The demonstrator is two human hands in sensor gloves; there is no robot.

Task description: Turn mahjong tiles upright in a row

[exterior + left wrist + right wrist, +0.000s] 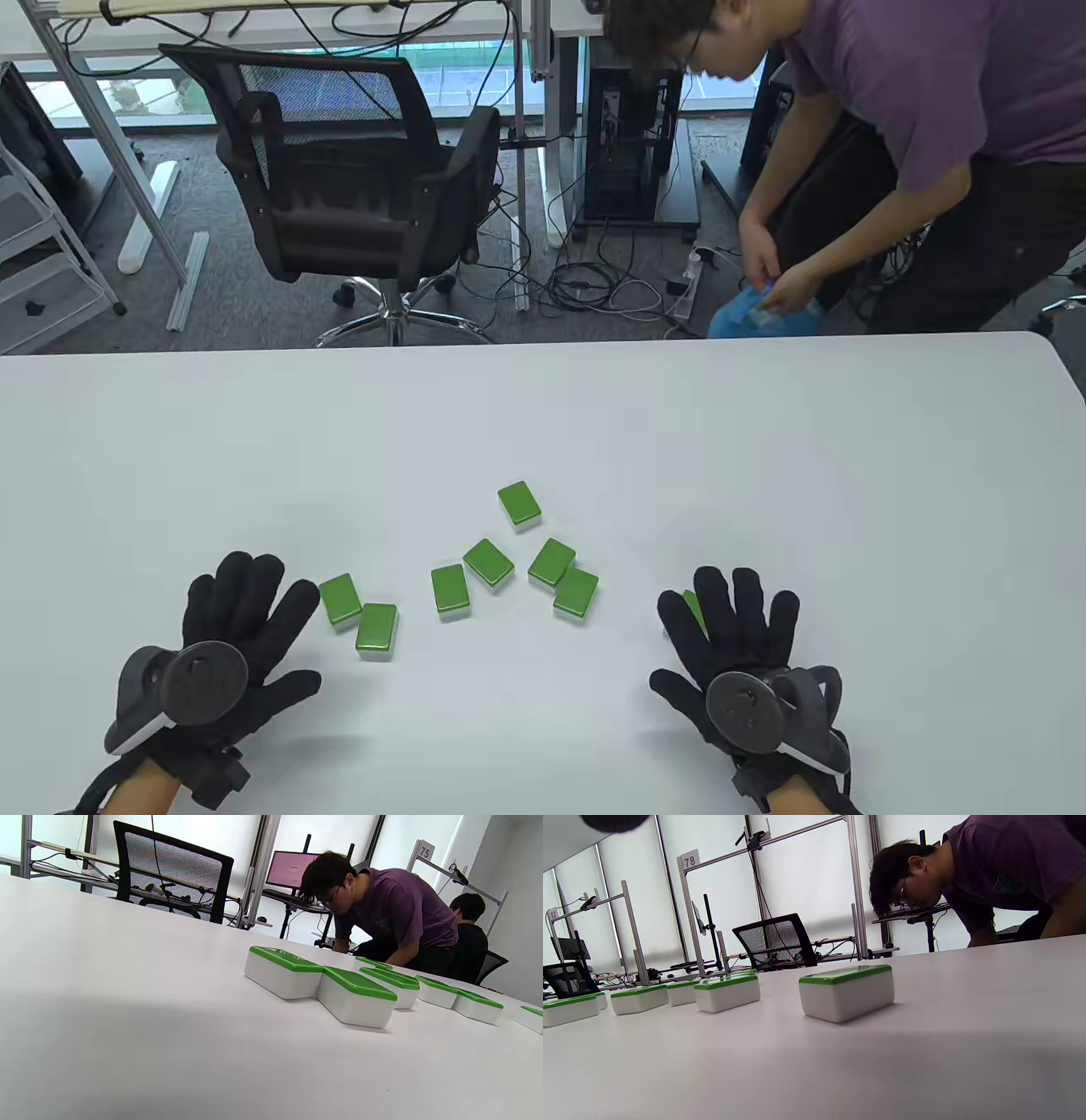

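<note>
Both gloved hands lie flat on the white table (543,407) near the bottom of the table view, fingers spread and grasping nothing. The left hand (233,632) sits at lower left, its fingertips just beside the nearest tile; the right hand (738,641) sits at lower right. Each carries a round tracker (204,671) on its back.

The tiles all lie flat, green backs up, scattered in the lower middle of the frame between the hands, in no row. A pair (361,615) lies just right of the left hand, its two tiles touching at a corner; the left wrist view shows the same pair (318,984) closest to the camera. A single tile (450,592) lies at centre, with another (489,562) touching its upper right corner. Two more (564,577) touch each other right of centre. One tile (519,504) lies alone above the rest. An eighth tile (693,604) is mostly hidden under the right hand's fingers in the table view; in the right wrist view it (846,992) lies flat and apart from the others.

Beyond the table, at upper right, a person (891,127) in a purple shirt bends over. A black chair (339,187) stands at upper left.
</note>
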